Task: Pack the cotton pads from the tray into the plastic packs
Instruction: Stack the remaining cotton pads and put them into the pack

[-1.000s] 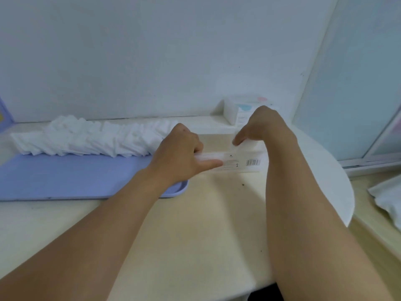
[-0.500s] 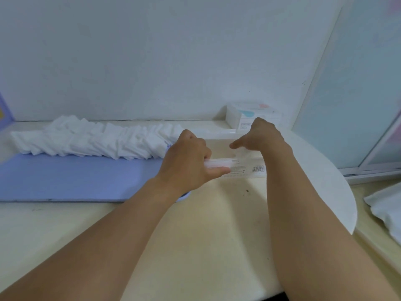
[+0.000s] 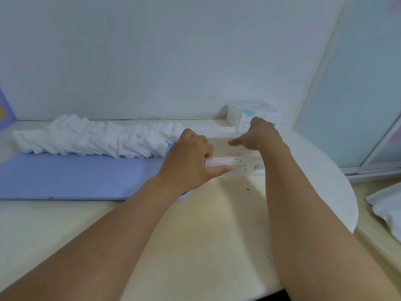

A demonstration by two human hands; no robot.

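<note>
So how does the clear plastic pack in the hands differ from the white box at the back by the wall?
The clear plastic pack is see-through, long and flat; the white box is opaque and blockier. The pack lies near the middle of the cream table, with the left hand gripping its end and the right hand above it; the box sits untouched against the wall. The pack shows a barcode, the box pastel marks. Both rest on the table.

Soft, even, dim light. Faint shadows under forearms on table (image 3: pixel 217 224). Wide-angle bowing at edges; right fingertips motion-blurred.
</note>
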